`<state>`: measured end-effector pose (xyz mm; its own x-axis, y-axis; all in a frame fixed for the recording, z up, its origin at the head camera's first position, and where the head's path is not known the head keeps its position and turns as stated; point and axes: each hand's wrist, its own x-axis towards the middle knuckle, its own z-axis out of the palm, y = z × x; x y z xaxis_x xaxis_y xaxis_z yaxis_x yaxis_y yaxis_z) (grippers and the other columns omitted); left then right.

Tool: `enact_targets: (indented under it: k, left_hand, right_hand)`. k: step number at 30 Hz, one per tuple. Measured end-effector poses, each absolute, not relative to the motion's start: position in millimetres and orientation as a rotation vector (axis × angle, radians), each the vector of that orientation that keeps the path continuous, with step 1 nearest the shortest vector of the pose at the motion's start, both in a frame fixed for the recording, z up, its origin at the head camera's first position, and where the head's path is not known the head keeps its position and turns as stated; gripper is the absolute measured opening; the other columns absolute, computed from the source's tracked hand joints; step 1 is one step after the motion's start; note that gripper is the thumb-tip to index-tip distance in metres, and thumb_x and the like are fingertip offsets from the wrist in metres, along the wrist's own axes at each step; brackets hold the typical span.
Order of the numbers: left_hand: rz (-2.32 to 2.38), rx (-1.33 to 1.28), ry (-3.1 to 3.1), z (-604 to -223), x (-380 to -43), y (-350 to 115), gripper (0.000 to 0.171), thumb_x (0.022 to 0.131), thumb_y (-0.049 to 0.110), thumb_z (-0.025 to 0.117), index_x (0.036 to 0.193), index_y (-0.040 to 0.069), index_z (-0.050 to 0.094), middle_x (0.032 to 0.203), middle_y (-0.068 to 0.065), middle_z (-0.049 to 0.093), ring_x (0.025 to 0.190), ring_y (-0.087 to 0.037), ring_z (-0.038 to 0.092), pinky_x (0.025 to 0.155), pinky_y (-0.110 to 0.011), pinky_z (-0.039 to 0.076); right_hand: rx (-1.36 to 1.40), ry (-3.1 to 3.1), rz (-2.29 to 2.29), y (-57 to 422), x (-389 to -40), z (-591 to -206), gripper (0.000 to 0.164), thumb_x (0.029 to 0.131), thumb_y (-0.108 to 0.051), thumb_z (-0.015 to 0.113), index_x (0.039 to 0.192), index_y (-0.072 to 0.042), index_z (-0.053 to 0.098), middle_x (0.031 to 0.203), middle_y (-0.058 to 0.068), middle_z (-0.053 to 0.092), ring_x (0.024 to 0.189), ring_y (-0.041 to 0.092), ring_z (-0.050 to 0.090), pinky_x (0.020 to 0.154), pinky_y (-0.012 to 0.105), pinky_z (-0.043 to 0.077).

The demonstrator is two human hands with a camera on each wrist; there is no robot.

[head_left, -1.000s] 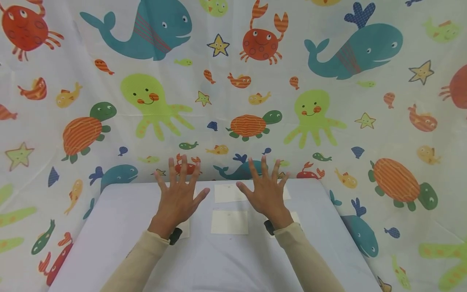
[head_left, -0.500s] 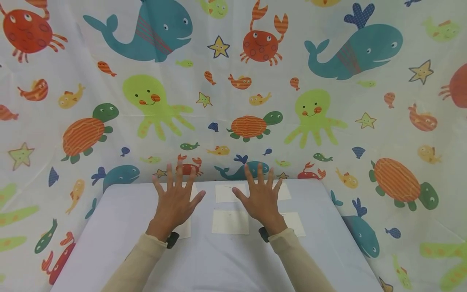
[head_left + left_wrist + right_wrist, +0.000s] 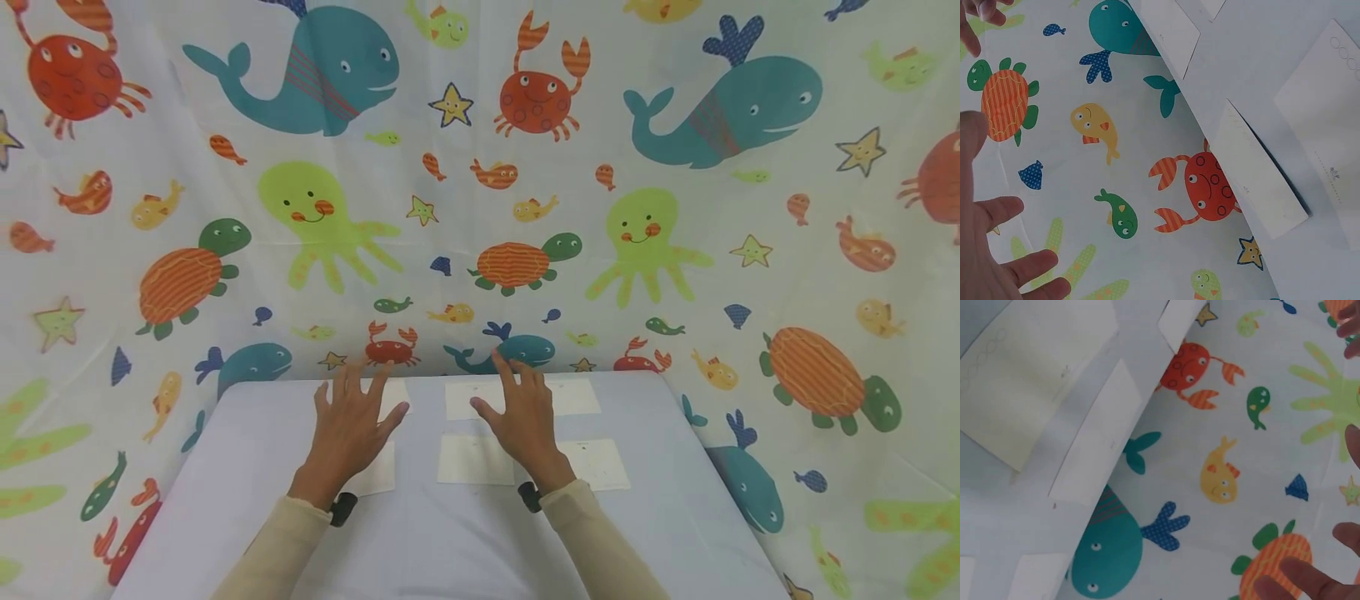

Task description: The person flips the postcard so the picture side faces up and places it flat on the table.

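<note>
My left hand [image 3: 348,429] hangs over the left cards with its fingers spread and slightly bent, holding nothing. Fingers of it [image 3: 1029,265] reach in from the left edge of the left wrist view. To the right, my right hand [image 3: 527,425] is likewise relaxed and bare, overlapping the middle cards in the head view. Several cream paper cards lie in two rows: a front middle card [image 3: 468,460], a front right card [image 3: 600,465], a back middle card [image 3: 463,402] and a back right card [image 3: 576,397]. The left cards [image 3: 381,471] are partly hidden by my left hand.
A white cloth covers the table [image 3: 255,467]. Behind it and at both sides hangs a curtain [image 3: 442,242] printed with sea animals. A dark strap device [image 3: 343,508] sits on the left wrist, another device [image 3: 529,497] on the right.
Both hands have drawn down and slightly left, and their spread fingers have relaxed and bent. More of the right-hand cards shows. The head view has shifted a little.
</note>
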<state>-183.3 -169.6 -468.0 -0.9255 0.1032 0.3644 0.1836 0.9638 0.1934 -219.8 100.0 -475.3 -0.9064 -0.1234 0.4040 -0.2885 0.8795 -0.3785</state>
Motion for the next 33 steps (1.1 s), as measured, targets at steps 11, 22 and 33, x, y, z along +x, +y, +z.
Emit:
enact_targets:
  k: [11,22,33]
  left_hand:
    - [-0.305,-0.172,-2.755,-488,-180,-183,0.083,0.093,0.044,0.080,0.161,0.019,0.041,0.146,-0.031,0.052,0.138,-0.050,0.044,0.104,-0.074,0.041]
    - [-0.447,-0.069,-2.754,-506,-176,-203,0.074,0.088,0.030,0.088,0.150,0.013,0.053,0.133,-0.028,0.061,0.124,-0.048,0.048,0.095,-0.068,0.043]
    - [-0.492,-0.017,-2.814,-524,-169,-224,0.072,0.085,0.028,0.091,0.147,0.012,0.057,0.128,-0.027,0.065,0.121,-0.048,0.052,0.093,-0.068,0.044]
  right_hand:
    - [0.289,-2.669,0.762,88,-217,-489,0.087,0.089,-0.047,0.085,0.163,-0.029,0.043,0.143,0.009,0.064,0.125,0.030,0.061,0.101,0.053,0.054]
    - [0.386,-2.635,0.879,74,-214,-500,0.088,0.087,-0.046,0.088,0.162,-0.029,0.046,0.135,0.010,0.069,0.118,0.030,0.066,0.097,0.052,0.055]
    - [0.403,-2.619,0.967,54,-211,-512,0.088,0.085,-0.045,0.089,0.161,-0.033,0.046,0.130,0.003,0.072,0.115,0.020,0.067,0.093,0.046,0.056]
